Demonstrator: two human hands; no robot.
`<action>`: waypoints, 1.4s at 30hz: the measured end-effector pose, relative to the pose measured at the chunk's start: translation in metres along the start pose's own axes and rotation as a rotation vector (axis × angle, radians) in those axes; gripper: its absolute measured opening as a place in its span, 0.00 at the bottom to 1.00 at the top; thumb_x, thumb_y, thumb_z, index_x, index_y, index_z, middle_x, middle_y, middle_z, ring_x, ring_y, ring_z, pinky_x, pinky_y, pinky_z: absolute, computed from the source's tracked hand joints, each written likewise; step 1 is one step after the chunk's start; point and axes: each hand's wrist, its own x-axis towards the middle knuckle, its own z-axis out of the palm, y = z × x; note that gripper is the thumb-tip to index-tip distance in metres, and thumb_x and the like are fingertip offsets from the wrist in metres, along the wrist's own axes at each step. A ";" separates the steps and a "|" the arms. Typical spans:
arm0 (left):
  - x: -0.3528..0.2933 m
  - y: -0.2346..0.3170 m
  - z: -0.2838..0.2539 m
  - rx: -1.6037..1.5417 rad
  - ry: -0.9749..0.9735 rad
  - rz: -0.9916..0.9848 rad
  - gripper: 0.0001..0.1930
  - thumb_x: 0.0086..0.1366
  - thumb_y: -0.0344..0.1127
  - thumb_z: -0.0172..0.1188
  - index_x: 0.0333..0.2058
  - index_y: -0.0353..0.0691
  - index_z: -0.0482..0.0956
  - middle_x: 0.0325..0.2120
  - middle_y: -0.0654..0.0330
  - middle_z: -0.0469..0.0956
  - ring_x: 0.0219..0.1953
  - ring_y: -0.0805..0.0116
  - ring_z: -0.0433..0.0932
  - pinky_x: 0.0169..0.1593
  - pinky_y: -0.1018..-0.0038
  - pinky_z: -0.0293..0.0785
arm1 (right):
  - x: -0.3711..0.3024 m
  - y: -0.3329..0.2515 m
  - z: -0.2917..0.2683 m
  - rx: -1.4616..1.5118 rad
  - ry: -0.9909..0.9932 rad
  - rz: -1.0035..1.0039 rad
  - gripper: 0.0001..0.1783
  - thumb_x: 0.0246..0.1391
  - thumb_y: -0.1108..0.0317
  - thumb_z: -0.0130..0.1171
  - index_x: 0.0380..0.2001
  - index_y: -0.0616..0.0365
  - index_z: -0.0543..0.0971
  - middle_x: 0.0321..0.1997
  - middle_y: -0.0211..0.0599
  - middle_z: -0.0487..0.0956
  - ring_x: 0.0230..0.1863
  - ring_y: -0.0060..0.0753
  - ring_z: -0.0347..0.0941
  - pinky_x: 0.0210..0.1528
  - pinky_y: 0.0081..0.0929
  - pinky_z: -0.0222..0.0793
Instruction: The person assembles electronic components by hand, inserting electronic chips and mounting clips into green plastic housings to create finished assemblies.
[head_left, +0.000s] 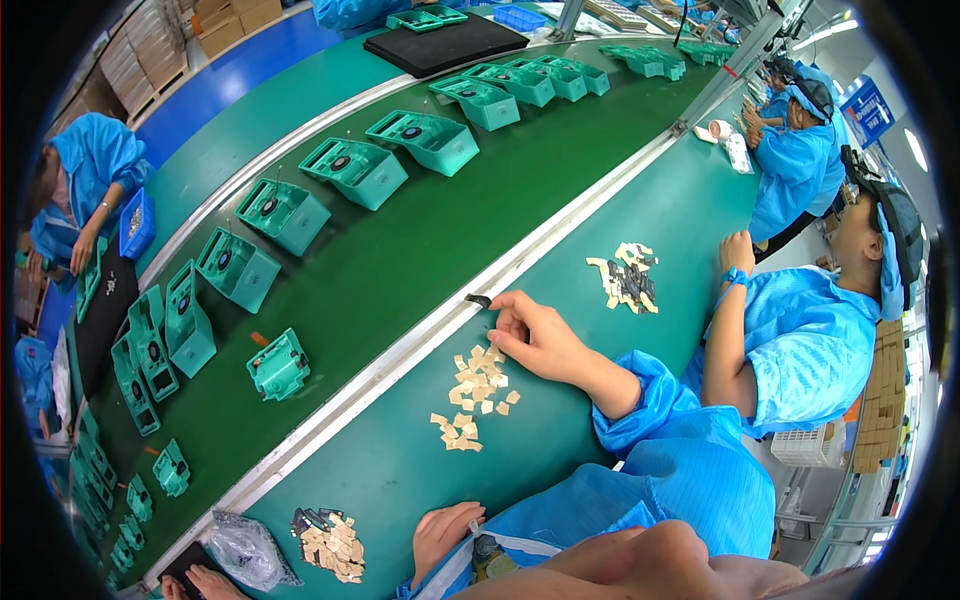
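A small dark strip sits at the index fingertip of my right hand, by the metal rail. The other fingers of that hand are curled in, and I take the strip as held at the fingertips. Just below it on the green bench lies a loose spread of small cream-coloured pieces. My left hand rests on the bench's near edge with nothing seen in it, its fingers loosely laid and partly hidden. Left of it is a heap of cream and black pieces.
Beyond the metal rail, a dark green belt carries several green plastic housings. Another pile of black and cream pieces lies right. A clear plastic bag lies left, near another person's hands. A co-worker sits close on my right.
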 end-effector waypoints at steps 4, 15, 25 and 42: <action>0.002 0.001 0.003 0.007 0.015 -0.020 0.16 0.48 0.29 0.71 0.38 0.47 0.84 0.40 0.67 0.84 0.38 0.69 0.81 0.44 0.72 0.74 | 0.000 0.001 -0.002 -0.005 0.004 0.000 0.19 0.59 0.70 0.60 0.51 0.62 0.68 0.26 0.32 0.75 0.24 0.24 0.71 0.27 0.26 0.67; 0.007 0.003 0.006 -0.025 -0.012 0.015 0.14 0.53 0.30 0.67 0.41 0.40 0.84 0.41 0.61 0.83 0.40 0.65 0.82 0.47 0.70 0.73 | 0.000 0.003 -0.009 0.000 -0.001 -0.009 0.19 0.59 0.71 0.60 0.51 0.62 0.68 0.27 0.32 0.75 0.24 0.24 0.71 0.27 0.25 0.67; 0.013 0.007 0.010 -0.022 -0.011 0.016 0.14 0.53 0.30 0.67 0.40 0.41 0.84 0.41 0.61 0.83 0.40 0.64 0.82 0.47 0.69 0.74 | 0.000 0.008 -0.016 0.013 -0.004 -0.008 0.19 0.59 0.71 0.60 0.51 0.62 0.68 0.27 0.32 0.75 0.24 0.24 0.71 0.27 0.24 0.67; 0.021 0.011 0.018 -0.005 -0.026 0.014 0.13 0.54 0.31 0.67 0.41 0.40 0.84 0.41 0.61 0.83 0.40 0.64 0.82 0.47 0.69 0.74 | 0.001 0.011 -0.026 -0.006 0.008 -0.008 0.19 0.59 0.71 0.60 0.51 0.62 0.68 0.27 0.32 0.75 0.25 0.23 0.71 0.28 0.24 0.68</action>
